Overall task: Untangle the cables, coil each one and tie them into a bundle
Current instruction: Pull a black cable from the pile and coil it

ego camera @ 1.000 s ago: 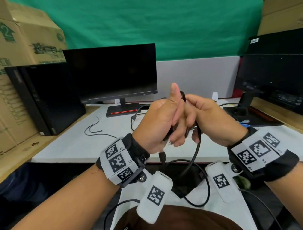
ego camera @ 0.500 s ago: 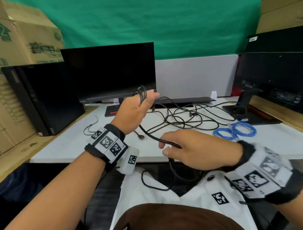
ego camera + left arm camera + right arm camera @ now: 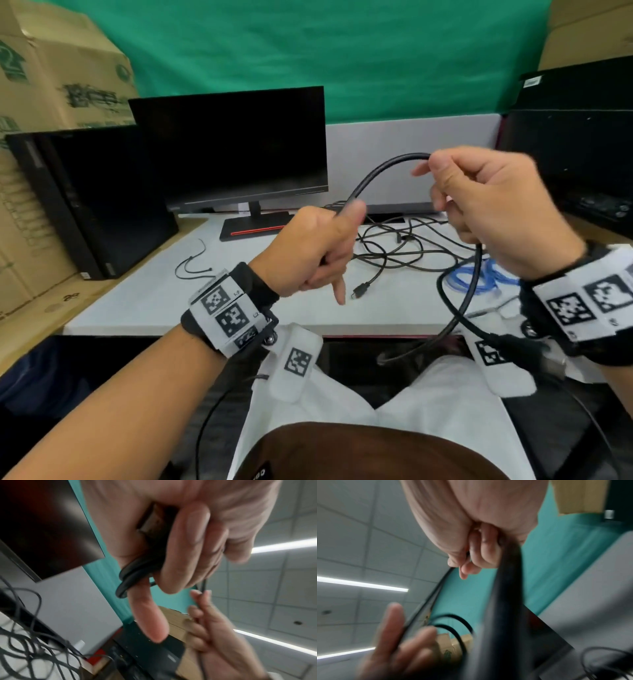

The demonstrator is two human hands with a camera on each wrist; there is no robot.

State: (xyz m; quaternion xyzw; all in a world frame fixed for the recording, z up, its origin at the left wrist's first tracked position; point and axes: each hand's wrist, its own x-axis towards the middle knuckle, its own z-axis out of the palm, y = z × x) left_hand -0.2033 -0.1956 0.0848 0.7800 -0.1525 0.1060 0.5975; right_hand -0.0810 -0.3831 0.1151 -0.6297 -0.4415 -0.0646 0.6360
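A thick black cable [image 3: 380, 171] arcs between my two hands above the desk's front edge. My left hand [image 3: 318, 246] grips its coiled turns [image 3: 130, 573] and a plug [image 3: 150, 522] in the fist, little finger pointing down. My right hand [image 3: 479, 198], higher and to the right, pinches the cable [image 3: 508, 563]; from it a long loop [image 3: 459, 308] hangs below the desk edge. A tangle of thin black cables [image 3: 404, 246] lies on the white desk [image 3: 144, 301] behind my hands. A blue coiled cable [image 3: 469, 277] lies at the right.
A monitor [image 3: 233, 147] on a black-and-red base [image 3: 253, 226] stands behind the tangle. A black computer tower [image 3: 85, 198] and cardboard boxes [image 3: 51, 85] fill the left. Another monitor stand and dark equipment [image 3: 575, 164] sit at the right. A thin black tie [image 3: 191, 263] lies left of my hand.
My right hand rose from low near the desk edge to above and right of the left hand, drawing a fresh arc of cable. The left hand dropped slightly toward me, still gripping the coil.
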